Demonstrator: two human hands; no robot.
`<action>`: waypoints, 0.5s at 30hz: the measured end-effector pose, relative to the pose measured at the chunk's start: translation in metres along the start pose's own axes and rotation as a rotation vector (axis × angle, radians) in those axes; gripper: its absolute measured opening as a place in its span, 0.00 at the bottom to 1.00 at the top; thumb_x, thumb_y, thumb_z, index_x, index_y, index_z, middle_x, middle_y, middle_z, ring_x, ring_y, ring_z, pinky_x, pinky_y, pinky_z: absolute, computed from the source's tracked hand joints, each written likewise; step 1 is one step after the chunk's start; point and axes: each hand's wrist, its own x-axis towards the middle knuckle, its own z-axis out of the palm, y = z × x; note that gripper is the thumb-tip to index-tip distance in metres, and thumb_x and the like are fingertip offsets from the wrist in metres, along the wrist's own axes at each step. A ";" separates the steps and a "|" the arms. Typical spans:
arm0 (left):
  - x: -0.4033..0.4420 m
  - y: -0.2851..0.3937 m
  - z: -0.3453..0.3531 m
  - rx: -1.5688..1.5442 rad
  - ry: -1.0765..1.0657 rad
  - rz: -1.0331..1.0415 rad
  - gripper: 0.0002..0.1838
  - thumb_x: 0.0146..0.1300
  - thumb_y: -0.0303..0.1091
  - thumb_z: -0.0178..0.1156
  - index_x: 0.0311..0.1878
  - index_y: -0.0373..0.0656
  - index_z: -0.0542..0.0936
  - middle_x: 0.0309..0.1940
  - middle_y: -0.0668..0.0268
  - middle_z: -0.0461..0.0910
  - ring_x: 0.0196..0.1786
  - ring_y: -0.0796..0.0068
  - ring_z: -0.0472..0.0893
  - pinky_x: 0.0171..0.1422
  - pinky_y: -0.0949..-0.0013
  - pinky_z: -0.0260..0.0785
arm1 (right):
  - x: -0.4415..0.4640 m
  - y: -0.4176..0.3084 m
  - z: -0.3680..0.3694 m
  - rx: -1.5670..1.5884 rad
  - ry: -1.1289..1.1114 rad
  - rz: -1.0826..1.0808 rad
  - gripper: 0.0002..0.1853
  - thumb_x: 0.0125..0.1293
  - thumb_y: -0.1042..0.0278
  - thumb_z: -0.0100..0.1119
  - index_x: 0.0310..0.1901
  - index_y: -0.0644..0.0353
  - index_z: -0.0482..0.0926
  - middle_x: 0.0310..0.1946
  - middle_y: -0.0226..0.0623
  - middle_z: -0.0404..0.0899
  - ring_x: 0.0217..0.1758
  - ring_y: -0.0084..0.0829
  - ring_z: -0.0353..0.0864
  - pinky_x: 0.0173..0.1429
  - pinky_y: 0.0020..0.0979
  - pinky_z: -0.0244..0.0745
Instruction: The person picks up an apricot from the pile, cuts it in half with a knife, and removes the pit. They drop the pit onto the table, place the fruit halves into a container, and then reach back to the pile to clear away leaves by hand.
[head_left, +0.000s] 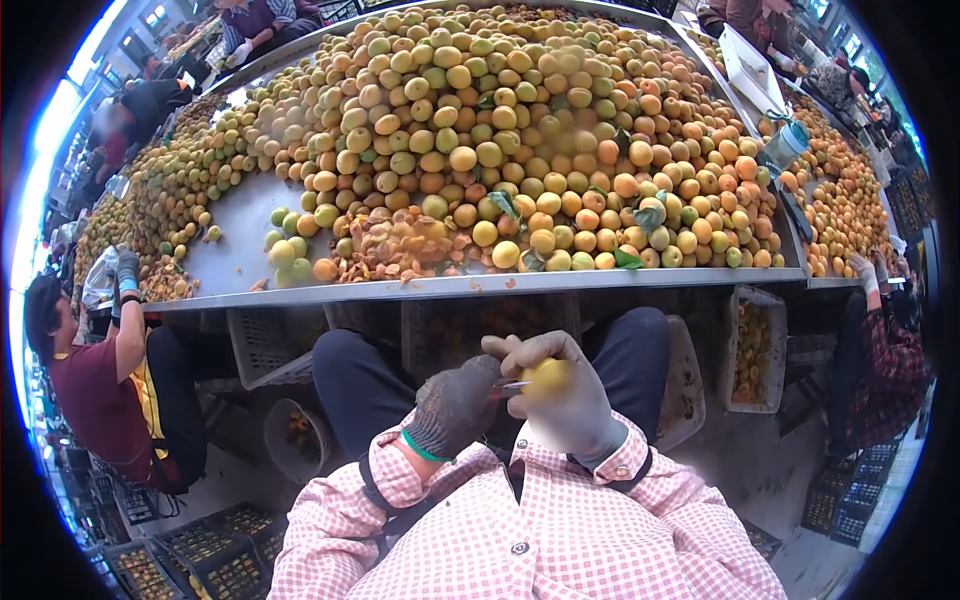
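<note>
My left hand (452,405), in a dark grey glove with a green cuff edge, is closed around a small knife; its thin blade (514,385) points to the right. My right hand (580,405), in a pale grey glove, grips a yellow apricot (546,379) between thumb and fingers. The blade lies against or just beside the apricot; I cannot tell whether it has cut in. Both hands are over my lap, short of the metal table (400,290). On the table rises a large heap of apricots (440,115), with a pile of orange-brown apricot pieces (400,243) near the front edge.
Below the table stand a white crate (270,345), a crate of fruit pieces (755,350) and a bucket (297,440). A person in a maroon shirt (100,400) sits at left; another in a plaid sleeve (893,345) is at right. A blue-lidded container (785,145) sits by the right divider.
</note>
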 end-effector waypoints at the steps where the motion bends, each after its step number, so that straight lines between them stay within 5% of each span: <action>1: 0.002 0.002 0.002 0.001 0.001 0.001 0.14 0.54 0.32 0.61 0.45 0.47 0.75 0.32 0.56 0.80 0.32 0.52 0.82 0.32 0.54 0.73 | 0.001 -0.001 0.001 0.000 -0.001 -0.001 0.22 0.52 0.86 0.67 0.46 0.58 0.70 0.50 0.37 0.74 0.66 0.33 0.67 0.66 0.30 0.65; 5: 0.012 -0.009 0.022 -0.011 0.020 -0.113 0.13 0.56 0.36 0.59 0.45 0.47 0.74 0.30 0.53 0.80 0.33 0.48 0.81 0.33 0.50 0.72 | 0.007 0.001 -0.010 -0.077 0.129 -0.019 0.23 0.53 0.80 0.69 0.49 0.58 0.69 0.52 0.38 0.73 0.65 0.31 0.68 0.63 0.27 0.67; 7: 0.017 -0.005 0.024 -0.006 0.007 -0.160 0.14 0.58 0.37 0.58 0.46 0.47 0.74 0.30 0.51 0.80 0.33 0.47 0.81 0.34 0.49 0.72 | 0.012 0.004 -0.034 -0.559 0.196 0.068 0.24 0.56 0.73 0.69 0.52 0.60 0.67 0.51 0.40 0.75 0.59 0.29 0.73 0.60 0.26 0.70; 8: 0.017 0.004 0.023 -0.074 0.010 -0.198 0.15 0.58 0.38 0.58 0.48 0.47 0.72 0.31 0.50 0.80 0.35 0.45 0.81 0.35 0.48 0.71 | 0.016 0.008 -0.035 -0.731 0.118 -0.170 0.24 0.62 0.64 0.64 0.54 0.63 0.65 0.49 0.44 0.77 0.49 0.26 0.79 0.54 0.24 0.73; 9: 0.014 0.010 0.026 -0.145 0.005 -0.240 0.15 0.59 0.38 0.58 0.49 0.47 0.71 0.31 0.48 0.80 0.36 0.43 0.80 0.35 0.47 0.71 | 0.013 0.011 -0.032 -0.730 0.121 -0.165 0.24 0.62 0.64 0.64 0.54 0.63 0.65 0.49 0.44 0.77 0.49 0.26 0.79 0.54 0.24 0.73; 11: 0.010 0.009 0.036 -0.213 -0.001 -0.233 0.17 0.61 0.40 0.58 0.51 0.47 0.69 0.31 0.46 0.80 0.37 0.41 0.79 0.36 0.46 0.70 | 0.013 0.012 -0.018 -0.118 0.313 -0.124 0.24 0.67 0.56 0.58 0.55 0.63 0.64 0.50 0.47 0.77 0.39 0.26 0.81 0.47 0.24 0.75; 15: 0.009 0.008 0.036 -0.265 -0.004 -0.321 0.18 0.61 0.41 0.58 0.51 0.45 0.69 0.31 0.45 0.80 0.37 0.41 0.79 0.36 0.46 0.70 | 0.023 0.016 -0.014 -0.017 0.251 -0.205 0.26 0.70 0.47 0.49 0.56 0.61 0.63 0.56 0.49 0.73 0.31 0.28 0.79 0.42 0.25 0.76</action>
